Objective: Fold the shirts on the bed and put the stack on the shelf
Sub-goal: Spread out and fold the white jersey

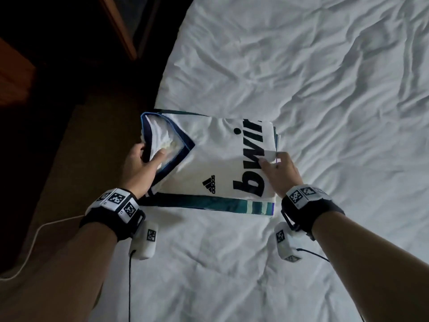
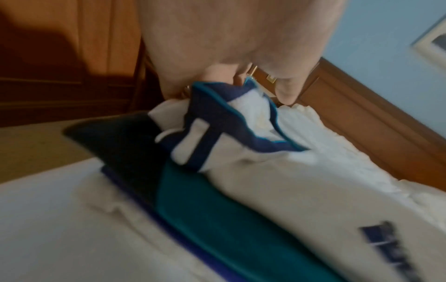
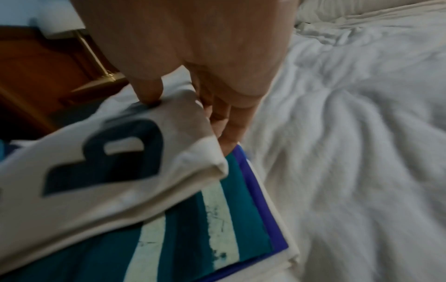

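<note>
A folded white jersey (image 1: 216, 159) with a navy collar and black lettering lies on top of a stack of folded shirts at the left edge of the bed (image 1: 325, 66). Beneath it show a teal striped shirt (image 1: 220, 204) and a blue one (image 3: 263, 200). My left hand (image 1: 148, 156) grips the collar end of the jersey (image 2: 217, 118), thumb inside the neck opening. My right hand (image 1: 270, 160) pinches the jersey's folded right edge (image 3: 183, 112), thumb on top and fingers underneath.
The white rumpled duvet spreads to the right and towards me. Left of the bed lie brown carpet (image 1: 76, 159) and dark wooden furniture (image 1: 120, 26). A wooden headboard (image 2: 362, 122) and a blue wall (image 2: 376, 38) appear in the left wrist view.
</note>
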Available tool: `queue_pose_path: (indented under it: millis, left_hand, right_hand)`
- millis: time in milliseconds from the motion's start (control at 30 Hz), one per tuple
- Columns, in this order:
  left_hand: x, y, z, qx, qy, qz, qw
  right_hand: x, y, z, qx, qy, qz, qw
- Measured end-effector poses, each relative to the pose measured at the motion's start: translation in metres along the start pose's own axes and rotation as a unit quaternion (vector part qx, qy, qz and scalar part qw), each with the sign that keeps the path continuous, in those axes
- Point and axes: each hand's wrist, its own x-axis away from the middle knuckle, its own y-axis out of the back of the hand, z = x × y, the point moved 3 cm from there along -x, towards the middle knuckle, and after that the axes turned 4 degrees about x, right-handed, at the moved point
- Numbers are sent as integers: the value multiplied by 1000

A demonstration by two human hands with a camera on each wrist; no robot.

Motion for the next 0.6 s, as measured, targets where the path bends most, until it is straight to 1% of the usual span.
queue_pose_path:
  millis: [67, 133, 233, 333, 400, 500, 567, 600]
  left_hand:
    - [-10, 0, 15, -15, 24, 7, 1000]
    - [-12, 0, 19, -28, 22, 25, 999]
    - [-13, 1, 18, -59, -2, 41, 997]
    - [-7, 6, 11, -50, -26, 22, 998]
    - [-6, 9, 16, -41, -22, 12, 999]
    - [-3, 10, 27, -48, -13, 2, 999]
    - [1, 8, 31, -54, -10, -28, 998]
    - [4, 8, 29, -78, -24, -54, 995]
  right_hand:
    - [-7, -7, -8, -25, -11, -2, 1000]
    - [-10, -11, -14, -62, -17, -7, 998]
    - [-5, -17, -20, -78, -23, -5, 997]
    - [6, -19, -24, -84, -17, -20, 996]
    - [14, -20, -31, -59, -8, -18, 998]
    - [22, -22, -37, 11, 18, 26, 999]
    - [21, -21, -36, 45, 41, 34, 998]
    - [19, -19, -35, 64, 58, 18, 996]
